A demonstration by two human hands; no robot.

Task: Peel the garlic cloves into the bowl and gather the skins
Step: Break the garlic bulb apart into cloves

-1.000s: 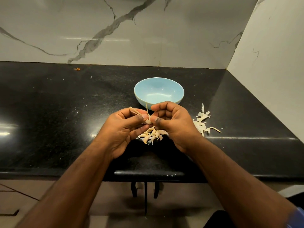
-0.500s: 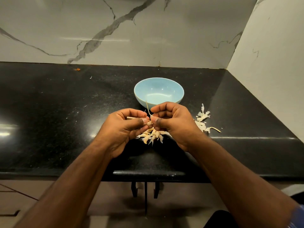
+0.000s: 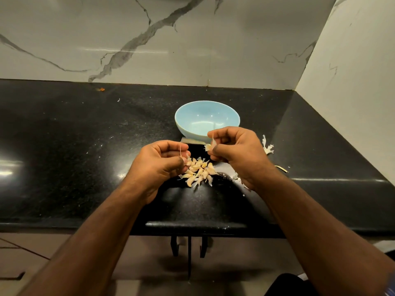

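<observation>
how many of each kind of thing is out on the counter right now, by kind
light blue bowl: 1
pile of garlic cloves: 1 (cloves overlap, too many to count)
patch of loose garlic skins: 1
hands: 2, left hand pinching a garlic clove, right hand pinching a garlic skin
Total: 5

Pretty sure I'm looking at a home kitchen here: black speckled stone counter [image 3: 85, 146] tucked into a corner, white marble-look backsplash [image 3: 149, 39] with grey veins, a light blue bowl [image 3: 188, 127] and a little heap of garlic cloves [image 3: 198, 171] sitting out.
</observation>
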